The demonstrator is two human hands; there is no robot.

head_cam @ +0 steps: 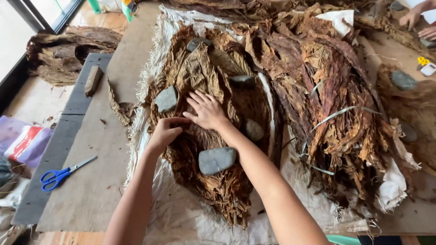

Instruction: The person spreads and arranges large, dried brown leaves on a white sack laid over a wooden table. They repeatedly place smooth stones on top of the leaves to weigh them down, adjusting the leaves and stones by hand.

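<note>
- Leaning over the near edge, the person has both forearms stretched across the pale burlap cloth (181, 213) toward a heap of dried brown leaves (213, 136).
- Nearest of all, a flat grey stone (217, 160) sits on the lower part of the heap, just beside the right forearm.
- At the middle of the heap, the right hand (206, 110) lies flat with its fingers spread, pressing the leaves down.
- Just beside it, the left hand (165, 130) is curled, pinching a fold of leaf between thumb and fingers.
- To do this well, I judge the flat hand should keep even pressure while the other lifts gently, since such dry leaf looks brittle and likely to tear.
- Further up, more grey stones weigh the heap: one to the left (166, 99), one higher (242, 81), one at the top (198, 43).
- Off to the left on the board lie blue-handled scissors (61, 173).
- To the right spreads a second, larger leaf pile (336, 100).
- At the far right corner, another person's hands (420, 22) rest on the table.
</note>
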